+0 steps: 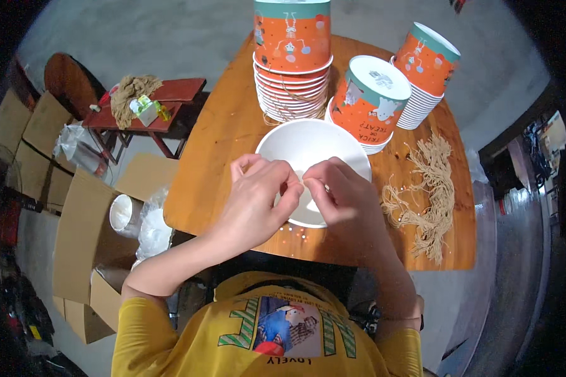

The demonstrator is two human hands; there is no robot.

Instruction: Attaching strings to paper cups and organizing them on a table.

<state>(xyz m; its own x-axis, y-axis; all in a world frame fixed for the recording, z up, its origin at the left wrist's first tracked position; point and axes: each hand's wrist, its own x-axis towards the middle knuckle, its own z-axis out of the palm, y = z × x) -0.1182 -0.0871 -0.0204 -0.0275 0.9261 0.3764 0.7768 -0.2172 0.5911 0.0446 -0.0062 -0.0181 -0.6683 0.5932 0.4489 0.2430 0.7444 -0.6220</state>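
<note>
A white paper bucket stands mouth up at the table's near side, its inside facing me. Over its opening my left hand and my right hand meet, fingertips nearly touching. Thumb and forefinger are pinched together on each; whatever lies between them is too small to make out. Just beyond the bucket, an upside-down orange and green printed bucket tops a short stack. To the right of my right hand lies a loose bundle of tan twine.
Two taller stacks of orange buckets, a left stack and a right stack, stand farther back on the wooden table. Small pale specks dot its front edge. An open cardboard box and a red bench are left.
</note>
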